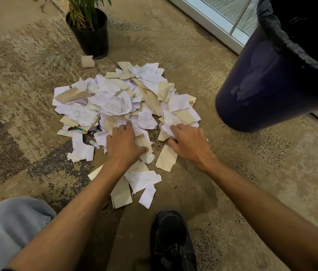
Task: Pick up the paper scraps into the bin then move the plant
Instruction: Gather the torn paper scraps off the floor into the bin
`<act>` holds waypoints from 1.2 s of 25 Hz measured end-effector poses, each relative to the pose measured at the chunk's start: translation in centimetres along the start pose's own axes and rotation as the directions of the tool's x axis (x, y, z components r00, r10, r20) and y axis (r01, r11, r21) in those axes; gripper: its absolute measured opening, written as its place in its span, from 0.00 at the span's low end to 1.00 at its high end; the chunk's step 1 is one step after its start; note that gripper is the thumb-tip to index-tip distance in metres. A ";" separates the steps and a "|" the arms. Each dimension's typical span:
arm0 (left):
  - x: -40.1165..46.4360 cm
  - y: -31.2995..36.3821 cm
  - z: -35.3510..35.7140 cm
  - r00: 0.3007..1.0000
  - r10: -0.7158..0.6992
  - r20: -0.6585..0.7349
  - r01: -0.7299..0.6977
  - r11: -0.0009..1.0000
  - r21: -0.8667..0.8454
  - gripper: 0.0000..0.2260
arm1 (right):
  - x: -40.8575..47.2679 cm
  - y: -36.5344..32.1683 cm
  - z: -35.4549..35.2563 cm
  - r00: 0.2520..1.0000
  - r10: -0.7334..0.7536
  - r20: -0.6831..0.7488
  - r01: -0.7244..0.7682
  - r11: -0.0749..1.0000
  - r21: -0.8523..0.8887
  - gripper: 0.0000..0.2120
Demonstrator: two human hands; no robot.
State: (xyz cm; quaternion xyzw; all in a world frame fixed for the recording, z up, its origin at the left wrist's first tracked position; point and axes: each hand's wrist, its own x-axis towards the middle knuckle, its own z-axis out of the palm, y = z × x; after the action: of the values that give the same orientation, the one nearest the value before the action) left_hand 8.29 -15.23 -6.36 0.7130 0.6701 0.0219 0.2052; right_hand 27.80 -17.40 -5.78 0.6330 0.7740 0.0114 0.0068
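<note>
Shoe (172, 241) near paper scraps (125, 102); both hands gathering.

A mottled tan and brown carpet (222, 192), darker in patches toward the left of the frame, fills most of the view. A black shoe (172, 241) stands on it at the bottom centre, toe pointing up the frame. A knee in light grey trousers (7, 227) fills the lower left corner. Along the upper right runs a pale metal window frame (209, 22) meeting the carpet, with glass panes (230, 6) above it.
</note>
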 end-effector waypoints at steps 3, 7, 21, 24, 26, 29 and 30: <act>0.0 -0.1 -0.7 0.997 0.003 -0.081 -0.010 0.996 -0.089 0.24 | -0.4 0.3 -1.2 0.983 0.075 -0.169 -0.068 0.997 0.041 0.13; 0.2 -0.5 -1.6 0.999 -0.013 -0.048 0.003 0.981 -0.192 0.12 | 0.2 0.6 -1.3 0.983 0.085 -0.163 -0.089 0.996 -0.018 0.14; -1.7 6.7 -11.5 0.972 0.021 -0.233 -0.197 0.608 -0.769 0.09 | -2.1 3.7 -13.4 0.860 0.497 -0.121 -0.230 0.587 0.776 0.17; -1.3 11.8 -15.1 0.958 0.064 -0.278 -0.276 0.461 -0.844 0.04 | -3.5 7.1 -19.9 0.761 0.568 -0.313 -0.166 0.637 0.753 0.19; -1.0 16.2 -17.1 0.946 0.122 -0.301 -0.324 0.398 -0.858 0.05 | -4.3 9.8 -23.8 0.690 0.605 -0.398 -0.139 0.650 0.747 0.18; -0.3 23.5 -19.2 0.922 0.185 -0.339 -0.385 0.348 -0.855 0.06 | -5.1 14.2 -27.6 0.611 0.655 -0.444 -0.150 0.647 0.748 0.15; 0.0 25.8 -19.4 0.919 0.192 -0.344 -0.392 0.346 -0.853 0.06 | -5.1 15.6 -28.3 0.594 0.674 -0.439 -0.171 0.639 0.749 0.16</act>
State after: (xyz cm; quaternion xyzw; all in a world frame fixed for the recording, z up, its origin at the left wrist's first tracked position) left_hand 26.72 -10.60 19.74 0.5878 0.4257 0.4840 0.4889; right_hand 43.35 -19.57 22.92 0.7190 0.4836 -0.0161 -0.4989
